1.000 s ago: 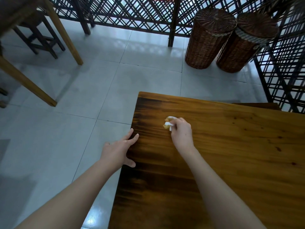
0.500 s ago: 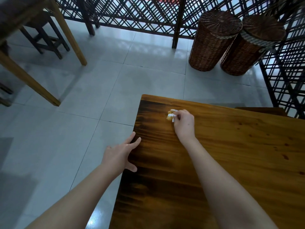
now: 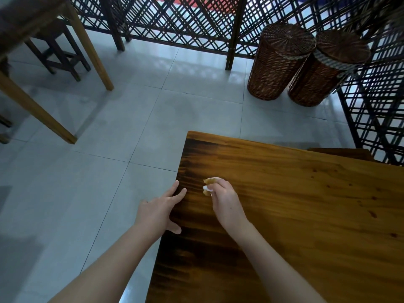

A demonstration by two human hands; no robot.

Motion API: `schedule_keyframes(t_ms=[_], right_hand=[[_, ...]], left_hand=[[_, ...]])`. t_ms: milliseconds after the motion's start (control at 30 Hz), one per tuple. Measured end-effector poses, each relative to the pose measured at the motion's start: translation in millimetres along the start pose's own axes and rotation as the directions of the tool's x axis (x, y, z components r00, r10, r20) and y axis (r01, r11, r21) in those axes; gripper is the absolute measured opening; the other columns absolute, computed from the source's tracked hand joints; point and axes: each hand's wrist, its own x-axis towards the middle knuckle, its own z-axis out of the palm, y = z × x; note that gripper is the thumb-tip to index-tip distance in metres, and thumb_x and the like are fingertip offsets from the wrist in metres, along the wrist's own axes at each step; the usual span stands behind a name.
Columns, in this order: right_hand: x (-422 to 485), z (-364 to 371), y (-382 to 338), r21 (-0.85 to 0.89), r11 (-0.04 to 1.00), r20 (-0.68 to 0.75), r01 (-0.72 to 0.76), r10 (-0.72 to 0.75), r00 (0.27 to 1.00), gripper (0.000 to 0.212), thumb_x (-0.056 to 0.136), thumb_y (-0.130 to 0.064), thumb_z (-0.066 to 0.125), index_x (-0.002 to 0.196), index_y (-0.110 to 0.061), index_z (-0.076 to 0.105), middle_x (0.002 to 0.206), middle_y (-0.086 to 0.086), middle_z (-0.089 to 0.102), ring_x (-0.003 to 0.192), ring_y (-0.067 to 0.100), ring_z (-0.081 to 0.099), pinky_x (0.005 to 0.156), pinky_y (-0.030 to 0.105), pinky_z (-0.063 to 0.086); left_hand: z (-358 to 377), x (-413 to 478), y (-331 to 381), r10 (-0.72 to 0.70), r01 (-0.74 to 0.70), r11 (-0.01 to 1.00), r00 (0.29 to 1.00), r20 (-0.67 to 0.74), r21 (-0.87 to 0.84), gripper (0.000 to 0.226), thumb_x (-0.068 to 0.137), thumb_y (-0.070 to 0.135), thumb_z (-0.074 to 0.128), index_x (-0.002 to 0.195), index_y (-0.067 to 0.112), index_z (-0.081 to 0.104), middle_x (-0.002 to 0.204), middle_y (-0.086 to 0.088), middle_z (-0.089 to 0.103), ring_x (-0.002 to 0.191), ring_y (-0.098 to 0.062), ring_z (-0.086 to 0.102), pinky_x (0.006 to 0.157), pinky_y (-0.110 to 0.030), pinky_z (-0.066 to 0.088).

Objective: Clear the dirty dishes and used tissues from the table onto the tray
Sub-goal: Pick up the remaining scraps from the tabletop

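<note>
Right hand [image 3: 227,204] pinches a stained crumpled tissue [image 3: 208,186] at centre frame, near the wooden table [image 3: 306,215] left edge; wad's long axis roughly up-down in frame. Left hand [image 3: 159,212] flat, fingers straight, on that edge

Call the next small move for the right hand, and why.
Probably lift the tissue clear of the table and carry it toward the tray, which is out of view. The right hand pinches the crumpled, stained tissue in its fingers near the table's left edge, while the left hand lies flat at that edge, holding nothing.
</note>
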Motion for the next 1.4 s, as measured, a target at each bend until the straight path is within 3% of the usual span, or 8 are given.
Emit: schedule_keyframes(t_ms=[133,267,467,600,667,867,1167,1400], right_hand=[[30,4,3,0.029,0.985,0.018,-0.169,0.168,0.986,0.019,0.088,-0.006,0.060,0.104,-0.012,0.069,0.098,-0.004,0.061,0.090,0.005,0.056,0.081,0.012,0.045],[86,3,14,0.124,0.929,-0.035,-0.347,0.354,0.935,0.022,0.093,-0.008,0.055,0.111,-0.008,0.068,0.094,-0.009,0.052,0.078,0.000,0.047,0.067,0.003,0.035],[119,6,16,0.070,0.916,-0.046,-0.394,0.398,0.916,0.024,0.094,-0.002,0.053,0.113,-0.003,0.067,0.106,0.005,0.059,0.093,0.014,0.055,0.080,0.014,0.039],[75,5,6,-0.015,0.981,0.068,-0.192,0.193,0.979,0.033,0.091,0.002,0.055,0.120,-0.010,0.063,0.114,0.002,0.058,0.108,0.014,0.053,0.095,0.022,0.043],[46,2,0,-0.044,0.980,0.101,-0.194,0.197,0.975,0.032,0.090,-0.002,0.057,0.120,-0.012,0.063,0.117,-0.001,0.057,0.110,0.011,0.052,0.097,0.024,0.044],[-39,-17,-23,0.008,0.979,0.095,-0.206,0.204,0.974,0.020,0.093,-0.007,0.053,0.104,-0.013,0.068,0.103,-0.003,0.061,0.092,0.006,0.054,0.079,0.009,0.041],[-99,-47,-46,0.193,0.827,-0.030,-0.528,0.543,0.839,0.022,0.090,-0.002,0.058,0.104,-0.014,0.071,0.096,-0.015,0.056,0.086,-0.004,0.054,0.076,0.002,0.042],[-143,-87,-60,0.236,0.759,-0.153,-0.607,0.646,0.748,0.020,0.086,-0.002,0.064,0.101,-0.012,0.073,0.095,-0.007,0.063,0.086,0.003,0.057,0.079,0.015,0.046]], left_hand=[[0,-1,-1,0.016,-0.016,1.000,1.000,-0.011,-0.011,0.110,0.072,0.049,0.079,0.150,0.047,0.001,0.159,0.019,-0.012,0.135,-0.021,0.043,0.107,-0.045,0.039],[1,-2,-3,0.041,-0.041,0.999,0.999,-0.034,-0.024,0.109,0.072,0.049,0.078,0.150,0.047,0.002,0.159,0.019,-0.011,0.136,-0.021,0.040,0.107,-0.045,0.039],[4,-1,-5,0.050,-0.053,0.998,0.997,-0.055,-0.047,0.109,0.071,0.049,0.079,0.150,0.048,0.005,0.159,0.021,-0.010,0.134,-0.020,0.044,0.104,-0.042,0.043],[7,2,-6,0.065,-0.067,0.997,0.997,-0.051,-0.032,0.109,0.071,0.050,0.079,0.149,0.048,0.003,0.158,0.021,-0.011,0.134,-0.019,0.043,0.102,-0.039,0.045],[6,2,-5,0.056,-0.057,0.998,0.998,-0.031,-0.018,0.108,0.073,0.049,0.078,0.149,0.048,0.002,0.159,0.020,-0.012,0.134,-0.020,0.043,0.103,-0.040,0.044],[0,-3,0,0.065,-0.064,0.998,0.998,-0.016,0.029,0.108,0.073,0.053,0.075,0.151,0.044,0.001,0.160,0.016,-0.010,0.135,-0.023,0.040,0.101,-0.039,0.041],[3,-49,6,0.127,-0.128,0.991,0.992,-0.027,-0.042,0.082,0.093,0.050,0.052,0.154,0.034,0.000,0.162,0.004,-0.002,0.146,-0.028,0.017,0.115,-0.047,0.023],[17,-98,16,0.189,-0.191,0.964,0.982,-0.025,-0.186,0.074,0.096,0.039,0.054,0.154,0.032,0.008,0.162,0.004,0.003,0.146,-0.027,0.018,0.117,-0.049,0.024]])
